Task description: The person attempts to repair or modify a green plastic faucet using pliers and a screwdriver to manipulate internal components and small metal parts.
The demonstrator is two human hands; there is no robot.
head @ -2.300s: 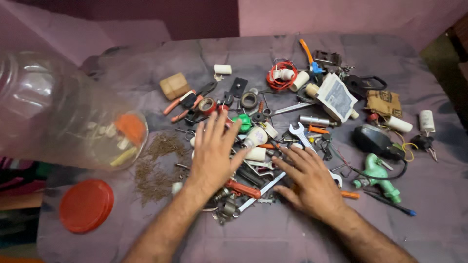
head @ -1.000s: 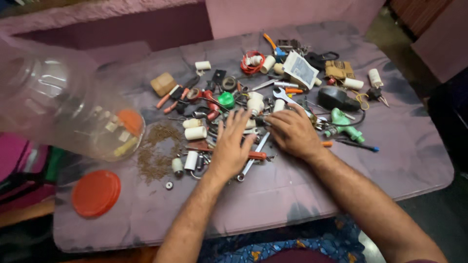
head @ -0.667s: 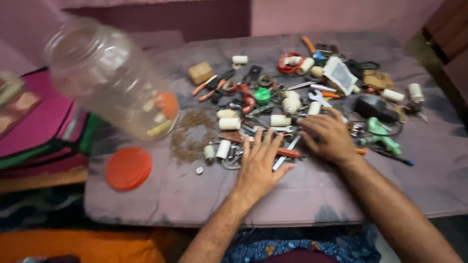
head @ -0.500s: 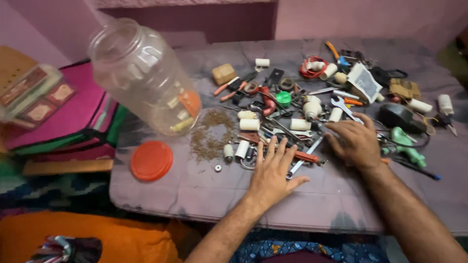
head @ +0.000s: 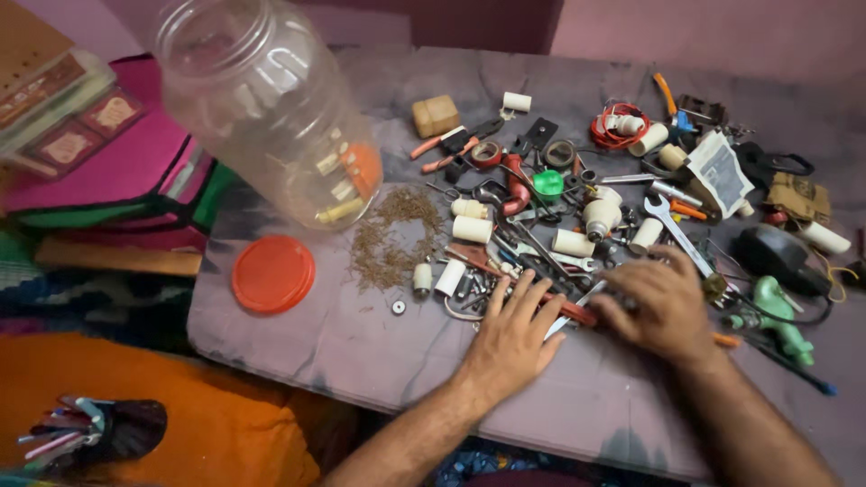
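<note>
both hands lie flat on the heap of small tools and white fittings point(head: 577, 243) on the grey tabletop point(head: 361, 343): left hand point(head: 514, 338) with fingers spread, right hand point(head: 658, 302) cupped loosely, gripping nothing. nearly everything is still unsorted; the clear plastic jar point(head: 262, 108) holds only a few pieces.

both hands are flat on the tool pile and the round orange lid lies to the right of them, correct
Not quite. In the head view the round orange plastic lid lies to the left of the left hand and right hand, near the table's corner. Both hands do rest on the tool pile.
</note>
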